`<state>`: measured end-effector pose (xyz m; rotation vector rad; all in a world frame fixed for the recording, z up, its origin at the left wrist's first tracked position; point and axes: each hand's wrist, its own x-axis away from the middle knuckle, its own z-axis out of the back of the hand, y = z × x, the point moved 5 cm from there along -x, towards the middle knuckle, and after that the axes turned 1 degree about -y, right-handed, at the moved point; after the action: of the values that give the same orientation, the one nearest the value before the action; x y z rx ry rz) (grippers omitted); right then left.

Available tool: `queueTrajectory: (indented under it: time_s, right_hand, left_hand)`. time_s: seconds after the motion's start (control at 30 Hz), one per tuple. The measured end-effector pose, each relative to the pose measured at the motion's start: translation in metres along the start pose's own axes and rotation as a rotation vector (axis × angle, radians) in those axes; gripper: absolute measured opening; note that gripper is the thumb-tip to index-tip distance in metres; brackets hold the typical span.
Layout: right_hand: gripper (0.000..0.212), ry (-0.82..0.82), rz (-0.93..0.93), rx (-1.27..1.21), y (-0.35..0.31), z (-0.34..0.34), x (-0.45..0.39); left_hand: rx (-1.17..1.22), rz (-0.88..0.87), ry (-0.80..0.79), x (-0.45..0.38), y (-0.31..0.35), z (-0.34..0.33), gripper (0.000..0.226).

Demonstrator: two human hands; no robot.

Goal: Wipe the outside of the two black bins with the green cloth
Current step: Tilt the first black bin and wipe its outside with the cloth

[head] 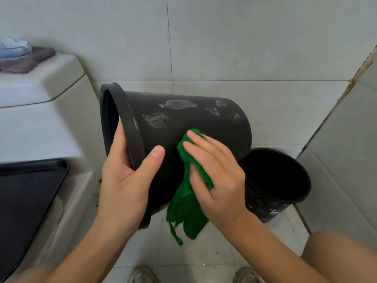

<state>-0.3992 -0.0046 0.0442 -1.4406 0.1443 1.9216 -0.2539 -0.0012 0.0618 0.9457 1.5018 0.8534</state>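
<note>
Head view: we held one bin (204, 123) tipped on its side in the air, mouth turned left toward the toilet (40, 123). Our left hand (124, 180) gripped its rim, fingers curled inside, thumb pressed on the outer wall. Our right hand (216, 172) pressed the cloth (186, 201) flat against the bin's side, fingers nearly straight over the bunched top; the thumb seemed to pinch a fold, though we could not see it clearly. The cloth's loose end hung below the hand. Pale scuff patches showed on the bin's upper wall. A second bin (279, 178) stood upright on the floor (204, 252) at right, near the wall corner, partly behind the held one. A dark tray (28, 190) lay over the toilet at left.
</note>
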Motion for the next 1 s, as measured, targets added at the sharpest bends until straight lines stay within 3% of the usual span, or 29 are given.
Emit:
queueTrajectory:
  time_s: [0.07,0.23,0.3,0.37,0.5,0.57,0.87,1.0]
  right_hand:
    - [0.028,0.017,-0.036,-0.021,-0.006,-0.002,0.004]
    - [0.029,-0.079,0.243,-0.054,-0.034,-0.015,0.022]
    - [0.029,-0.066,0.252,-0.030,-0.027,-0.011,0.016]
    - [0.031,-0.020,0.133,-0.002,-0.008,-0.003,0.005]
    - [0.036,0.083,-0.332,0.030,0.047,0.019,-0.012]
    - [0.037,0.102,-0.418,0.038,0.059,0.025,-0.012]
    - [0.028,-0.036,0.024,-0.011,-0.002,0.004,0.000]
    - [0.030,0.040,-0.111,0.004,0.022,0.013,-0.003]
  left_hand:
    - [-0.005,-0.012,0.002,0.001,0.000,-0.002,0.057]
    - [-0.026,0.003,0.039,0.002,-0.002,-0.001,0.052]
    - [-0.034,0.012,0.045,0.002,-0.003,0.002,0.052]
    - [-0.053,0.012,0.053,0.003,-0.001,0.004,0.053]
    - [-0.104,-0.003,0.067,0.007,0.005,0.004,0.056]
    - [-0.113,0.001,0.062,0.008,0.006,0.003,0.056]
    - [-0.093,0.028,-0.041,0.010,-0.003,-0.011,0.065]
    - [-0.079,0.018,-0.046,0.010,-0.004,-0.011,0.065]
